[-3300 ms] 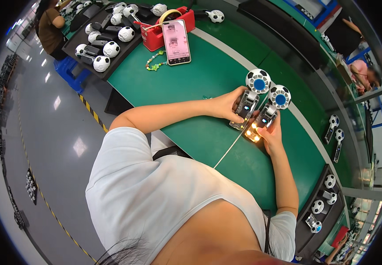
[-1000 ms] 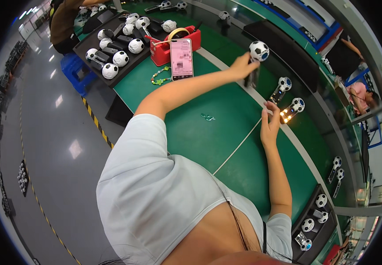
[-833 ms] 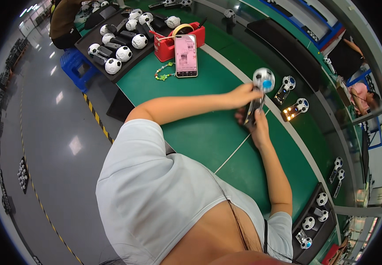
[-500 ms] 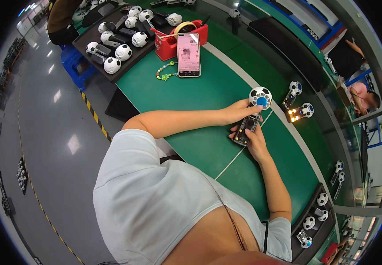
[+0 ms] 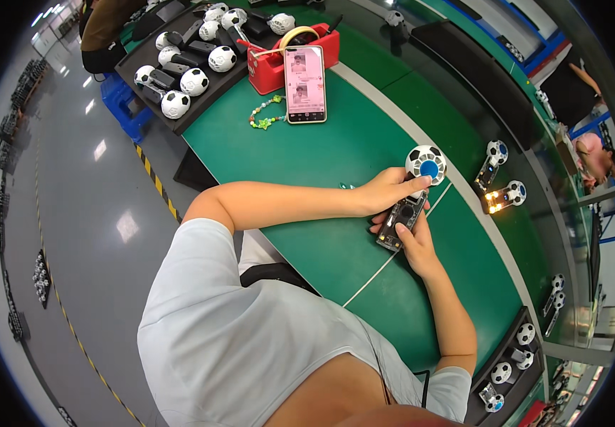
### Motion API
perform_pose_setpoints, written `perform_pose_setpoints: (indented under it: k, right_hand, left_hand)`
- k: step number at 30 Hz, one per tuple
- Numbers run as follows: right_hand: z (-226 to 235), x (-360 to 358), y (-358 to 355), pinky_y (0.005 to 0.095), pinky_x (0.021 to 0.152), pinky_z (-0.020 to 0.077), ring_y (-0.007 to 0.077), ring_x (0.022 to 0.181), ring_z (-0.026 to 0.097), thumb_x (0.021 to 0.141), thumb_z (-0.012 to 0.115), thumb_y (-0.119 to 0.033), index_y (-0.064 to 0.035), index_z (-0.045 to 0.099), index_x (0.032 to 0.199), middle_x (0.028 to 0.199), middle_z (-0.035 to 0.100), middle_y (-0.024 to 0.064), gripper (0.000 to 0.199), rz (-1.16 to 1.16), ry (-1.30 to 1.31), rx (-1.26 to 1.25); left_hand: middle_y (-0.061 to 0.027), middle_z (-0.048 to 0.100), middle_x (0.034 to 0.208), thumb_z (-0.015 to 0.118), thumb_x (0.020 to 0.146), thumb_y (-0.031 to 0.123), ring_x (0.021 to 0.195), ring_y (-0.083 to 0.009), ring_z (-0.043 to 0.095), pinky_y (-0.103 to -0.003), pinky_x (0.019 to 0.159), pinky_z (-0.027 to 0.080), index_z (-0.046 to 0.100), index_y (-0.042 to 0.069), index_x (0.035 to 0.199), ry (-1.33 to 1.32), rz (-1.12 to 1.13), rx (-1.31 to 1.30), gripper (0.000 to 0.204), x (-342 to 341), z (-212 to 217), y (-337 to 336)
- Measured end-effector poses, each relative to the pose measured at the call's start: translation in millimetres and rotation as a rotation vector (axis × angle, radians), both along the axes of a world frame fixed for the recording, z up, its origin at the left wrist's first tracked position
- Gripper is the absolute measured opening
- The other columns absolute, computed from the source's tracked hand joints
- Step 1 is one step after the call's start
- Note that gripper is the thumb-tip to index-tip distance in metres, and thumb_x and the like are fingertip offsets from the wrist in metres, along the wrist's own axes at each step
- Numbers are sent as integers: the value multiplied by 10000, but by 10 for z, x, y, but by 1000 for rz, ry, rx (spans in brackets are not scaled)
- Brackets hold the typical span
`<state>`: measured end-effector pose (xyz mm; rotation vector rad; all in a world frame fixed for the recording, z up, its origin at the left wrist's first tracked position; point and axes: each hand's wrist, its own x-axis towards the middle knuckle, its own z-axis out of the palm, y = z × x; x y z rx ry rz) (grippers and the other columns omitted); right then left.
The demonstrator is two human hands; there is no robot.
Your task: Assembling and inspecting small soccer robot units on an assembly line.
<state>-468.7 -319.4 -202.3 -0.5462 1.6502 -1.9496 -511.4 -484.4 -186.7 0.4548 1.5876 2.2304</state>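
Note:
Both hands are on a handheld device [image 5: 408, 213] with a black, partly see-through handle and a ball-shaped head [image 5: 422, 154] in a black-and-white soccer pattern. A round blue disc [image 5: 429, 169] is set in the head's near side. My left hand [image 5: 391, 192] is closed at the top, its thumb lying along the lower edge of the ball. Below it, my right hand [image 5: 417, 245] wraps the handle, with the thumb on its front face. The device is held tilted above the green tabletop [image 5: 307, 160].
Two similar devices, one glowing yellow [image 5: 503, 199], lie beyond the pale strip. Black trays [image 5: 126, 67] of soccer-headed devices stand at far left and near right [image 5: 481, 398]. A phone [image 5: 305, 85] leans against a red tape dispenser [image 5: 267, 71], beside a beaded charm [image 5: 264, 122].
The view has shifted slightly. The phone's pink screen shows different content. Both hands keep the same hold on the device.

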Motion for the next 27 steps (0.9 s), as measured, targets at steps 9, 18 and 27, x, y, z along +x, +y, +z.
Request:
perform_pose_setpoints:
  k: [9,18,27]
  right_hand:
    - [55,2,28,356,847,518,290,976,618,932,429,-73,-9,251,1353,1098,571,218,462,8,11,-7]
    - [77,4,4,361,860,514,299,1006,613,927,420,-43,-19,249,1355,1105,570,213,461,-14,51,45]
    - [14,-42,36,364,870,511,301,1008,614,927,421,-40,-17,257,1349,1103,576,212,453,8,21,15]
  left_hand:
    - [-116,669,922,507,946,367,604,-115,596,-192,397,441,525,-8,1059,8,-20,-43,392,-27,34,9]
    - [-110,665,918,522,941,353,738,-134,621,-214,588,510,536,0,1055,28,-24,-10,371,-53,-36,14]
    - [-115,663,919,531,939,349,782,-144,631,-232,656,523,541,3,1065,52,-25,24,369,-101,-126,35]
